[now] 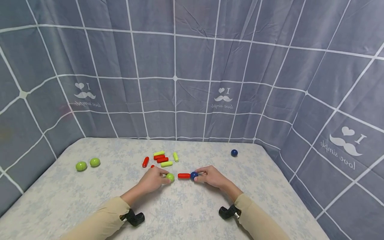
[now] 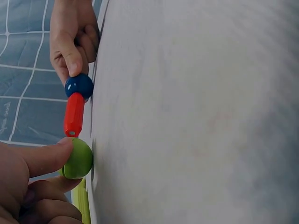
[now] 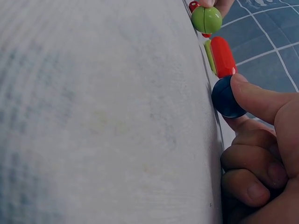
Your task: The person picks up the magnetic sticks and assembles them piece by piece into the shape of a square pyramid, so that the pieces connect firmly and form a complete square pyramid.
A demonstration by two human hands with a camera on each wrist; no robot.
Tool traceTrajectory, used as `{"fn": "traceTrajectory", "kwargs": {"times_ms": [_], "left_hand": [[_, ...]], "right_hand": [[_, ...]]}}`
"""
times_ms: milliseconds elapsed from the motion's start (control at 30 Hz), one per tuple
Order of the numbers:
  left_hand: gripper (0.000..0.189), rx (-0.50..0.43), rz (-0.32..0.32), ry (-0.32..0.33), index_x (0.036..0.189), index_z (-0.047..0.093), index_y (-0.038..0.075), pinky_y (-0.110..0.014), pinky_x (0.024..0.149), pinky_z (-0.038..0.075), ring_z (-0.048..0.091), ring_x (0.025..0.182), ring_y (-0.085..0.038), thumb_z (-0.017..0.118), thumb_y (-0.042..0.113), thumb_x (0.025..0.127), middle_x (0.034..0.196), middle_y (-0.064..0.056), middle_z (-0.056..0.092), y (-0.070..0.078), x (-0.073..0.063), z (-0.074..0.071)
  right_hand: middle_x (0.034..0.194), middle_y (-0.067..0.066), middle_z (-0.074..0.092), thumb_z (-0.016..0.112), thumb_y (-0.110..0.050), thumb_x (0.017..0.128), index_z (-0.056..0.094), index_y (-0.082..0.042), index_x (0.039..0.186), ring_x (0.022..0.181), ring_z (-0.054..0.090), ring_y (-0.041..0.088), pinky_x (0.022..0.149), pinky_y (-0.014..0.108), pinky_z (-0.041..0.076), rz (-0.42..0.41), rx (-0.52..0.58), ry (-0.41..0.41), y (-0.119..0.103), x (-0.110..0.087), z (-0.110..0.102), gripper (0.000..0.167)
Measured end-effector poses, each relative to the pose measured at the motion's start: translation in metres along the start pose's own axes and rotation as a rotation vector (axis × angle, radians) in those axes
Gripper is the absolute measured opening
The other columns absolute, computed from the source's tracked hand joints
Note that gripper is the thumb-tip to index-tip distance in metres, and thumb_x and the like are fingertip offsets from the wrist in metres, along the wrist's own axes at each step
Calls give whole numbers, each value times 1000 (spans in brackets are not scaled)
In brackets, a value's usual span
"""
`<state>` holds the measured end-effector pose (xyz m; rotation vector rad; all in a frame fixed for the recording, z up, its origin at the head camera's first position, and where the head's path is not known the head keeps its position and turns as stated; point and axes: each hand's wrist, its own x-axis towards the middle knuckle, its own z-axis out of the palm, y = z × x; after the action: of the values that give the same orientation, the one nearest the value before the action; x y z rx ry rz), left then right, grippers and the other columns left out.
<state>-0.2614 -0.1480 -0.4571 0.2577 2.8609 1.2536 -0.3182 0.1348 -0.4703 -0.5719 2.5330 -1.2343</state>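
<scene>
Between thumb and fingertips, my left hand (image 1: 152, 180) pinches a green ball (image 1: 170, 177) at the middle of the table. Facing it, my right hand (image 1: 212, 176) pinches a dark blue ball (image 1: 193, 176). A short red rod (image 1: 183, 176) extends from that blue ball toward the green one, its near end touching the blue. In the head view a small gap separates the rod's free end from the green ball. A hole shows in that free end of the red rod (image 2: 74, 116) in the left wrist view. Part of another red piece (image 1: 152, 166) shows behind my left hand.
Behind the hands lie several loose red rods (image 1: 145, 162) and yellow-green rods (image 1: 166, 164). Two green balls (image 1: 95, 162) sit at the left, and one blue ball (image 1: 234, 153) at the back right. A grey gridded curtain (image 1: 192, 100) hangs around the patterned tablecloth (image 1: 186, 213).
</scene>
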Motion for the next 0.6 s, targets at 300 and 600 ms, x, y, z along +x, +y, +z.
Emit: {"fn": "traceTrajectory", "kwargs": {"times_ms": [300,600], "left_hand": [[31,17,1,-5,113,77,5,-25,49,25,30,53,-11,80,17,84,56,5,33,10,5,8],[34,15,-11,-9,114,76,6,-25,49,26,33,53,-11,81,20,84,59,4,38,10,3,10]], "right_hand": [[62,-7,39,77,-34,88,72,-10,123,58,33,11,56,25,29,10,-7,-6,-1,1,1,43],[63,-6,40,79,-33,87,74,-14,123,59,34,11,56,26,29,44,11,9,-4,0,0,41]]}}
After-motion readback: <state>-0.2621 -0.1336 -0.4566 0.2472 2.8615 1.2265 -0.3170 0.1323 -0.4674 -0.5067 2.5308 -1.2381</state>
